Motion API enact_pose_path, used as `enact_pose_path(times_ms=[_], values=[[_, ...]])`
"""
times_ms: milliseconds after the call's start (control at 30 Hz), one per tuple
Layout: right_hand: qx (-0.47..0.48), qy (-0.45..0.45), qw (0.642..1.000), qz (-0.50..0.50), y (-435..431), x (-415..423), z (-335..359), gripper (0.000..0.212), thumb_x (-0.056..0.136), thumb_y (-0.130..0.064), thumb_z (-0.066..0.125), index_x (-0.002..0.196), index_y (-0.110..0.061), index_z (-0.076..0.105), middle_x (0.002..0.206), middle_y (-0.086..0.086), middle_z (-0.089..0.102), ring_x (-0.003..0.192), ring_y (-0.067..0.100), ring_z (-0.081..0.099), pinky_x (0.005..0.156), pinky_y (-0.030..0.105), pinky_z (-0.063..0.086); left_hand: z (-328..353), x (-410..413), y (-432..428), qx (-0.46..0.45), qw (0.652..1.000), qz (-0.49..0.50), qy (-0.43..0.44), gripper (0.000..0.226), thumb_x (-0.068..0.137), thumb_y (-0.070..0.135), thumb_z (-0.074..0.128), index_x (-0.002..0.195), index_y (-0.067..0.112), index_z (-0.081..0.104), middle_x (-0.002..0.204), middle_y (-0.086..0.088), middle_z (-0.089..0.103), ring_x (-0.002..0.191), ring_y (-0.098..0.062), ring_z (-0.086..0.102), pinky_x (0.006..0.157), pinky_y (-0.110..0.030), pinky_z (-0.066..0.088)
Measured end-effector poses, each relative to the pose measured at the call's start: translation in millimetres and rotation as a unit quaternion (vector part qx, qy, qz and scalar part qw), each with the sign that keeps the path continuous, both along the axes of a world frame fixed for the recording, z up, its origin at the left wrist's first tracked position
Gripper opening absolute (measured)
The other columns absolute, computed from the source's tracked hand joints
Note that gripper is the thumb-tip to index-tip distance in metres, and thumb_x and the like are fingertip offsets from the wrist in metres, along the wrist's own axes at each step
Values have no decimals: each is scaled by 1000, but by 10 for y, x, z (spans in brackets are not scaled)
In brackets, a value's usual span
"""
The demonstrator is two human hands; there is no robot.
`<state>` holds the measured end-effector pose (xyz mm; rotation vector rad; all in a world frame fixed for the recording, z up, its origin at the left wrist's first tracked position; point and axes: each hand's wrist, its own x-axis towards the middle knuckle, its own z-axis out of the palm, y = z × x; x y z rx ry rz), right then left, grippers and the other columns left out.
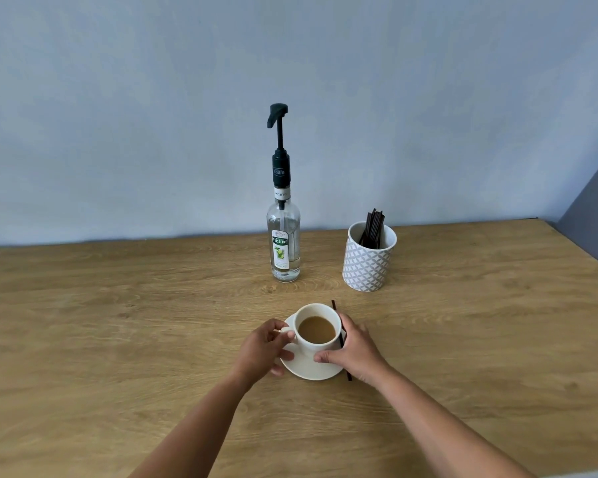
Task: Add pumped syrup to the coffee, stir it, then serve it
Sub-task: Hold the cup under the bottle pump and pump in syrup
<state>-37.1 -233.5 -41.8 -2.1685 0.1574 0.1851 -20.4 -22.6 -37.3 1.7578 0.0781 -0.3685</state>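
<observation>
A white cup of milky coffee stands on a white saucer near the middle of the wooden table. My left hand grips the saucer's left rim beside the cup's handle. My right hand holds the saucer's right side, thumb on the rim. A thin dark stir stick lies across the saucer's right edge, partly under my right hand. The clear syrup bottle with a black pump stands behind the cup, apart from both hands.
A white patterned pot with several dark stir sticks stands right of the bottle. A pale wall runs along the table's far edge. Bare wood lies left and right of the saucer.
</observation>
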Motion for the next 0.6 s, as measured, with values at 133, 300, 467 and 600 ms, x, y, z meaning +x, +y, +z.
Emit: enact_pose_path(times_ms=[133, 300, 467, 600], values=[[9, -12, 1000, 5, 16, 0, 76, 107, 46, -47, 88, 141, -35, 39, 127, 6, 44, 123, 20, 40, 107, 39, 38, 38, 27, 5, -23, 1000, -2, 5, 9, 95, 24, 65, 98, 15, 64, 96, -4, 74, 85, -20, 76, 54, -35, 59], [61, -47, 997, 21, 58, 88, 351, 96, 45, -42, 90, 132, -34, 49, 122, -1, 58, 114, 13, 54, 101, 41, 45, 217, 113, 32, -91, 996, 1, -8, 15, 97, 29, 63, 99, 14, 59, 98, -8, 73, 86, -21, 74, 69, -37, 61], [133, -82, 987, 42, 103, 226, 729, 82, 49, -28, 93, 122, -31, 55, 114, -8, 70, 106, 5, 65, 97, 42, 51, 625, 225, 85, -139, 990, 2, -30, 17, 98, 29, 61, 99, 13, 56, 101, -8, 74, 88, -31, 77, 73, -45, 63], [134, -109, 984, 50, 190, 340, 1060, 76, 51, -30, 92, 119, -33, 57, 112, -8, 71, 105, 7, 65, 95, 40, 52, 993, 279, 165, -179, 983, 5, -34, 19, 95, 29, 65, 94, 13, 55, 101, -8, 74, 89, -35, 76, 72, -47, 63]])
